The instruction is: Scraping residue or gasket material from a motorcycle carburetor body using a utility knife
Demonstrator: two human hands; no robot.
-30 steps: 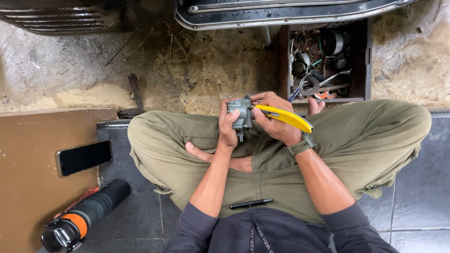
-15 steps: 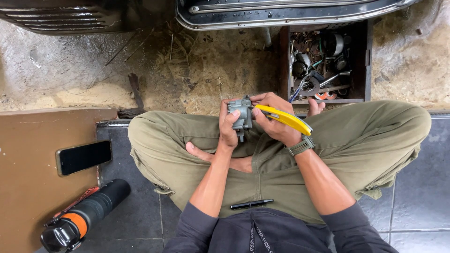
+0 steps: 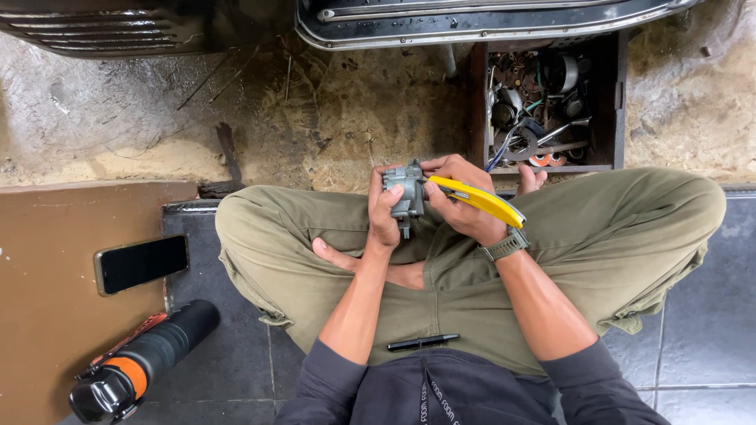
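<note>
- The scene is a rough workshop floor (image 3: 118, 126), bare concrete scattered with dry straw at the top, dark tiles (image 3: 701, 315) below, seen from above a person sitting cross-legged in olive trousers.
- At far left a brown board (image 3: 47, 315) lies on the floor with a dark phone (image 3: 142, 264) resting face up at its edge.
- Just below it, a black flask with an orange band (image 3: 142, 362) lies on its side on the tiles.
- The left hand (image 3: 384, 214) has its fingers wrapped around a small grey metal part (image 3: 405, 193) (a cast piece with a short stem pointing down), held above the lap.
- A black pen (image 3: 423, 341) lies across the lap, near the waist.
- The right hand (image 3: 461, 206) grips a yellow-handled tool (image 3: 476, 201), fingers closed on it, its tip meeting the metal part.
- Beyond the right knee stands a dark wooden box of metal odds and ends (image 3: 543, 102).
</note>
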